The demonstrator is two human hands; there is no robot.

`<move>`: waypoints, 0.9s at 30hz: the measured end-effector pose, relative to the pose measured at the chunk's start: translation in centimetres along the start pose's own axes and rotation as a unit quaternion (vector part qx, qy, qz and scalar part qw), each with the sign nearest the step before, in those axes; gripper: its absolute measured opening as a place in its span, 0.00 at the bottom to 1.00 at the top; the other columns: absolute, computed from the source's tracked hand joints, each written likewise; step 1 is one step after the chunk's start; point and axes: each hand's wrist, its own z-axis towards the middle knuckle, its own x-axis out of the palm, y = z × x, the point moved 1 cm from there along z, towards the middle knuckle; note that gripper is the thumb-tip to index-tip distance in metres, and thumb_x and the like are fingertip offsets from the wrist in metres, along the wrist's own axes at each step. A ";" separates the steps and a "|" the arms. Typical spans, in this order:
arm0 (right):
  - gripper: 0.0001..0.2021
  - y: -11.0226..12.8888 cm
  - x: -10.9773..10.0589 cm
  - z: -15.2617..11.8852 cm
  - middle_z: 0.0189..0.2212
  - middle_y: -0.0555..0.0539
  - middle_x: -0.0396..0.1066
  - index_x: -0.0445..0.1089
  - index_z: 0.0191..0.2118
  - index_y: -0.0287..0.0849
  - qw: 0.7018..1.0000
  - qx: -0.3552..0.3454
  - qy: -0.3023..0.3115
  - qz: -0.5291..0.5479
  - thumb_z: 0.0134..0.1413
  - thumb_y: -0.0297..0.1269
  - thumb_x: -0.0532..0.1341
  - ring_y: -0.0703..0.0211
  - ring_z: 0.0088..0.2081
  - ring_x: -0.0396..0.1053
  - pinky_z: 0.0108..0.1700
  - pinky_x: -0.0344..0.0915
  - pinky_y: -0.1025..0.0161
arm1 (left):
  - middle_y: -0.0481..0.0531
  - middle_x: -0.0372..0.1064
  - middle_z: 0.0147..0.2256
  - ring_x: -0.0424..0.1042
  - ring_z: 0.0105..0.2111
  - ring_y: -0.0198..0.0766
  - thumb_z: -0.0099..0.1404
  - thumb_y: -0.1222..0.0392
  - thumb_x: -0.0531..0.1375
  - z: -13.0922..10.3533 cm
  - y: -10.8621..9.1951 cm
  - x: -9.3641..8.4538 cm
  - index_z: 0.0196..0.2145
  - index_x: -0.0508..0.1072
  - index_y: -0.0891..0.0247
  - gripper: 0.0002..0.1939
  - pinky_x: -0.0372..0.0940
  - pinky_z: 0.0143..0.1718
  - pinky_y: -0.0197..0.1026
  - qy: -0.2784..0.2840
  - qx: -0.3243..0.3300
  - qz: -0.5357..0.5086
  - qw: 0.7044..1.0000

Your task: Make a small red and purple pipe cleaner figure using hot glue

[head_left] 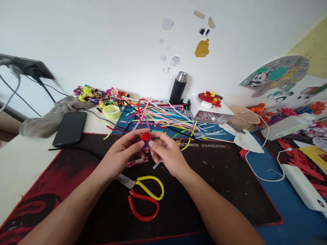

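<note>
A small red and purple pipe-cleaner piece point(146, 136) is held between my two hands, above the dark mat point(219, 183). Two red stems rise from its top. My left hand point(122, 151) pinches it from the left with thumb and fingers. From the right, my right hand point(167, 151) grips the same piece, its thumb on the purple part. Scissors with one yellow and one red handle point(144, 197) lie below my hands, blades partly under my left hand. A small red packet point(137, 162) lies just beneath the fingers.
Behind my hands lies a pile of colourful pipe cleaners point(163, 114), with a black thermos point(178, 88) behind it. A phone point(70, 128) and a yellow-green bowl point(111, 111) are at left. A clear-fronted box point(211, 110) and a white glue gun or charger-like device point(305, 187) are at right.
</note>
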 end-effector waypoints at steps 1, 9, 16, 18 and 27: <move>0.18 0.0 0.0 0.0 0.23 0.58 0.69 0.75 0.53 0.44 1.000 -0.001 0.001 -0.002 0.63 0.48 0.71 0.65 0.20 0.62 0.24 0.56 0.64 | 0.54 0.81 0.45 0.76 0.36 0.41 0.70 0.49 0.73 0.0 0.0 0.0 0.60 0.83 0.56 0.23 0.74 0.39 0.42 -0.001 0.001 -0.001 1.000; 0.18 0.0 0.0 -0.1 0.23 0.58 0.69 0.74 0.53 0.44 1.000 -0.005 0.004 -0.005 0.64 0.47 0.69 0.65 0.19 0.62 0.24 0.56 0.64 | 0.54 0.80 0.46 0.75 0.36 0.41 0.69 0.48 0.73 0.1 0.0 0.0 0.58 0.84 0.56 0.23 0.74 0.38 0.42 -0.007 0.008 0.001 1.000; 0.19 0.0 0.1 0.0 0.23 0.59 0.69 0.74 0.54 0.44 1.000 -0.006 0.002 -0.004 0.64 0.48 0.71 0.66 0.19 0.62 0.24 0.55 0.64 | 0.53 0.80 0.44 0.76 0.36 0.40 0.68 0.49 0.74 0.1 -0.1 0.2 0.57 0.85 0.57 0.21 0.75 0.37 0.41 -0.015 0.002 -0.018 1.000; 0.19 -0.1 0.1 0.0 0.23 0.59 0.69 0.74 0.54 0.43 1.000 -0.006 0.001 -0.006 0.64 0.48 0.71 0.66 0.19 0.62 0.23 0.54 0.64 | 0.53 0.80 0.45 0.76 0.36 0.40 0.69 0.49 0.74 0.1 0.1 0.1 0.57 0.85 0.56 0.21 0.75 0.38 0.41 -0.010 0.001 -0.020 1.000; 0.19 0.1 0.1 0.0 0.22 0.60 0.69 0.73 0.54 0.42 1.000 -0.008 0.004 0.008 0.62 0.46 0.71 0.67 0.19 0.62 0.23 0.53 0.64 | 0.54 0.80 0.46 0.76 0.37 0.40 0.68 0.49 0.75 0.1 0.0 0.1 0.57 0.85 0.56 0.22 0.74 0.38 0.41 -0.019 -0.006 -0.025 0.999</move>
